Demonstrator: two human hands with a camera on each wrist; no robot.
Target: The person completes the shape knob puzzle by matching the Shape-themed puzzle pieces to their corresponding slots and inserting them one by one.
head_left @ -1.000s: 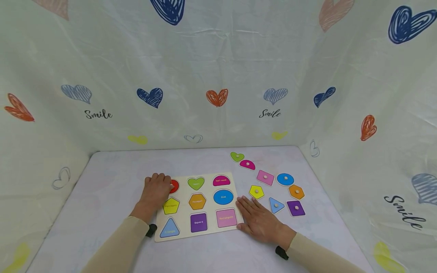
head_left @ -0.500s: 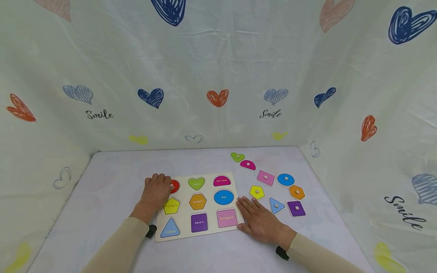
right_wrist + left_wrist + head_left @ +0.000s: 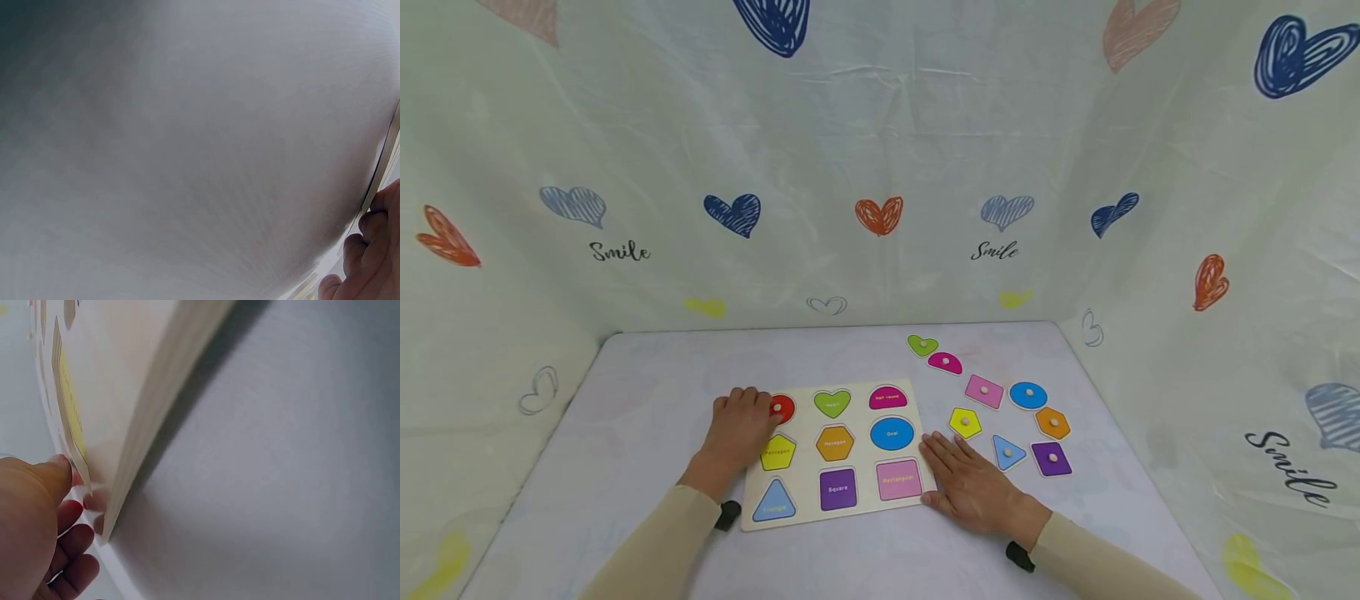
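Observation:
A cream shape puzzle board lies on the table with printed, named shapes in rows. At its far left corner is a red circle piece with a small knob, over the circle spot. My left hand rests by that corner, thumb near the red circle, fingers loosely bent. In the left wrist view, the thumb and fingers are apart beside the board's corner. My right hand lies flat, its fingertips and thumb at the board's right edge; the right wrist view shows its fingers beside that edge.
Right of the board lie several loose knobbed pieces: green heart, magenta half round, pink rectangle, blue oval, orange hexagon, yellow pentagon, blue triangle, purple square. A heart-printed curtain surrounds the table.
My left hand has shifted slightly left and its fingers have come off the red circle, so the circle's knob now shows. The right hand has stayed in place.

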